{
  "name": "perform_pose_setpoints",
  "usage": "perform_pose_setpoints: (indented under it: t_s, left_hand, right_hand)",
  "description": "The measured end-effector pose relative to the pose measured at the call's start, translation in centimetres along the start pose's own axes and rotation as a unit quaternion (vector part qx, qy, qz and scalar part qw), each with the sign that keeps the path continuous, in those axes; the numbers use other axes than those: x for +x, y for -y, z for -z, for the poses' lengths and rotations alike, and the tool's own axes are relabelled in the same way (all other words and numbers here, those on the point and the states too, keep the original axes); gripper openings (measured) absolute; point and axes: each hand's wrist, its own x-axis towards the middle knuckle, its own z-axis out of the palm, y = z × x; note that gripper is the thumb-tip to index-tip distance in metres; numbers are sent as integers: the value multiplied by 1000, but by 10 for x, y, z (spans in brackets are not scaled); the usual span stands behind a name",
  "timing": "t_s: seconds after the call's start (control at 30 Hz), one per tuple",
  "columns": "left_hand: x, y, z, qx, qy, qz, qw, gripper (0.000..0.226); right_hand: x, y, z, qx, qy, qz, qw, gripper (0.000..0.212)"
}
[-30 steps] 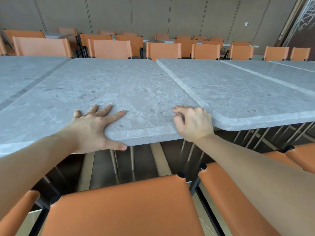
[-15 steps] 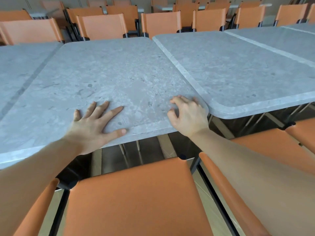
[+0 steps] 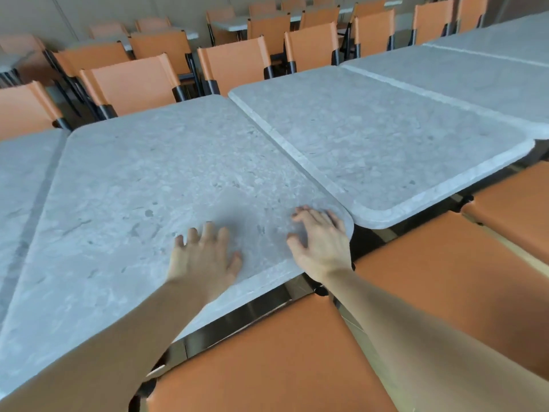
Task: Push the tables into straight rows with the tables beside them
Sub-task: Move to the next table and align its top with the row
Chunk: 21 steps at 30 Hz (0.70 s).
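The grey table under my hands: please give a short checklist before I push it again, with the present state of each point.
1. Left hand flat on the grey table: ok.
2. Right hand on the near right corner: ok.
3. Near edge level with the right neighbour table: not ok, it sticks out toward the person.
4. Side edges meeting along that seam: ok.
5. Orange chair clear of the near edge: cannot tell.
6. Far chairs leave room: cannot tell.
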Motion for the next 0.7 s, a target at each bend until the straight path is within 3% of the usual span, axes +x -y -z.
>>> perform_pose_setpoints:
  t_s: [0.1,0.17,0.27,0.4,0.53,0.7]
  left_hand:
    - [26,1,-2,-126,7,-87,988,46]
    - [38,-6,-10,-204,34,-84,975,52]
    - [48,-12,-23,-207,39,-62,975,58]
    - [46,-9,-25,-228,32,-61,971,61]
    - [44,-8,-22,-242,26,-64,968,61]
    - [45,-7,-21,-248,26,-60,967,59]
  right_hand:
    - [7,7,1,72,-28,-76,994,47]
    - [10,9,-2,106,-58,-116,986,45]
    - [11,12,-4,128,-89,-134,979,49]
    - [17,18,2,181,-93,-228,952,24]
    - [20,18,3,269,-115,-265,919,26]
    - [12,17,-17,269,-295,-299,867,51]
